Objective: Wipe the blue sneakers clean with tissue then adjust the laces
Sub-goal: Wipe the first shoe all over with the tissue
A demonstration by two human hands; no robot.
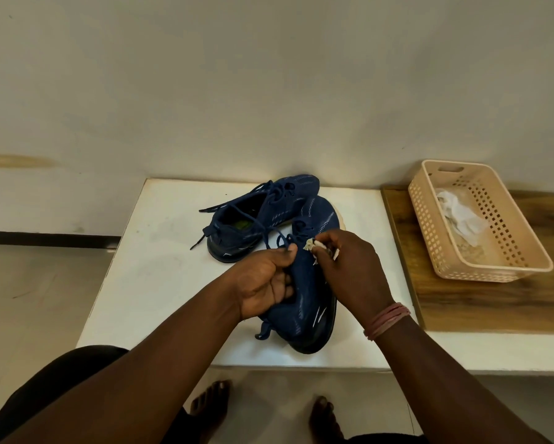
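Note:
Two blue sneakers lie on a white table (160, 264). The near sneaker (307, 302) rests on its side, heel toward me, with my left hand (266, 283) gripping its upper around the collar and tongue. My right hand (349, 267) is shut on a crumpled, soiled tissue (314, 246) and presses it against the sneaker's upper beside the laces. The far sneaker (266, 213) stands upright behind it, its laces loose and trailing to the left.
A beige perforated plastic basket (493, 261) holding crumpled white tissues (461, 216) sits on a wooden board (480, 302) to the right. A wall stands right behind the table. My bare feet (211, 408) are on the floor below the front edge.

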